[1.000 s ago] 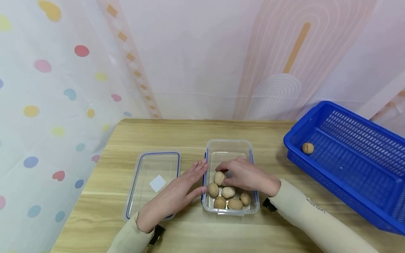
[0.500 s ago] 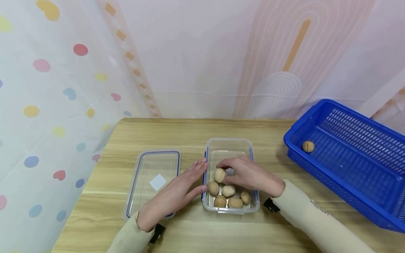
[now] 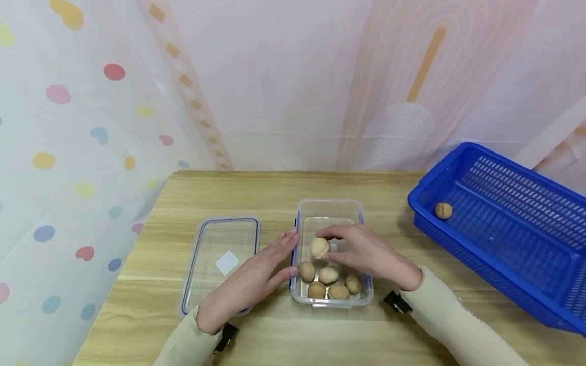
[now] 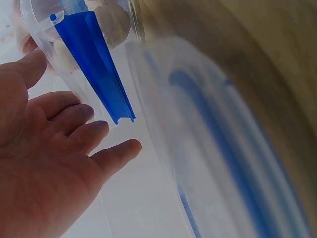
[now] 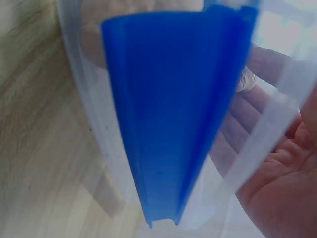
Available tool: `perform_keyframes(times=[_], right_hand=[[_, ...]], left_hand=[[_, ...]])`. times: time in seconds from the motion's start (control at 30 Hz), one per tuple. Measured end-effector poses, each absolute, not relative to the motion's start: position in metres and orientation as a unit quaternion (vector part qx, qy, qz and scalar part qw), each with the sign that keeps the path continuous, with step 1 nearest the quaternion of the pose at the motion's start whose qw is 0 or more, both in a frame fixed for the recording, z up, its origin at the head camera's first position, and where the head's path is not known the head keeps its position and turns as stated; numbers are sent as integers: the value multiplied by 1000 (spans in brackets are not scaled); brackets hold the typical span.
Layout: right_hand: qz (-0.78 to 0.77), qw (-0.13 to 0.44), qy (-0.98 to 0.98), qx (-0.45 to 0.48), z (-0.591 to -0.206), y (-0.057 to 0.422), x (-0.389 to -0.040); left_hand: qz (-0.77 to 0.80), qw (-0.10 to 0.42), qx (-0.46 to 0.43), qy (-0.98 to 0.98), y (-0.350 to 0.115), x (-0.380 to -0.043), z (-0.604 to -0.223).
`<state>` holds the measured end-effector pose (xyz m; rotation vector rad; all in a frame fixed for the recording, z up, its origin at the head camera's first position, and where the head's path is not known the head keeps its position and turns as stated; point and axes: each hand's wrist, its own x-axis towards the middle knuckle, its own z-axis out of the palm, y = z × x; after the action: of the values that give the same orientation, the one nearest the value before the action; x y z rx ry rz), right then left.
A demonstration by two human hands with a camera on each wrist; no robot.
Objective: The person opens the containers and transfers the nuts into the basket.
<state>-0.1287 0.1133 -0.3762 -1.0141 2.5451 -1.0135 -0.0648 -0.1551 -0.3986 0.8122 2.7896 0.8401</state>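
Right hand [image 3: 366, 252] pinches a walnut [image 3: 320, 248] between thumb and fingers, over the middle of the clear container [image 3: 330, 202]; can't tell if that walnut touches the floor below. Left hand [image 3: 254, 277] fingers out straight, released, tips at container's left wall; contact unclear.

Container top uncovered, so access from above; clear floor plastic shows in far half. Five other walnuts [image 3: 339, 292] sit in the near half, near wall just beyond them. Right forearm crosses the right rim, left hand sits along the left one. Blue latch flap [image 4: 96, 64] hangs down on left side, another blue latch flap [image 5: 168, 109] on right.

Strip of wood table [image 3: 284, 195] shows between container and far edge; backdrop [image 3: 284, 86] rises right behind that edge. More wood shows between container and blue basket [image 3: 526, 244], which lies far right at a slant, running out of view, one basket walnut [image 3: 443, 210] near its left end. Lid [image 3: 212, 254] flat on left, partly under left hand in head view, white square [image 3: 226, 263] on it.
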Motion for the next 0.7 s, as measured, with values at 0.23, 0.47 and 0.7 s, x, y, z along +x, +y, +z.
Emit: perform_keyframes(times=[0.23, 0.47, 0.7], right_hand=[[-370, 74, 863, -336, -369, 124, -124], [-385, 51, 858, -336, -359, 133, -119], [-377, 15, 868, -324, -350, 140, -114]], left_hand=[[273, 62, 272, 921, -155, -67, -397], [275, 60, 272, 920, -155, -67, -399], [279, 55, 280, 917, -155, -68, -401]])
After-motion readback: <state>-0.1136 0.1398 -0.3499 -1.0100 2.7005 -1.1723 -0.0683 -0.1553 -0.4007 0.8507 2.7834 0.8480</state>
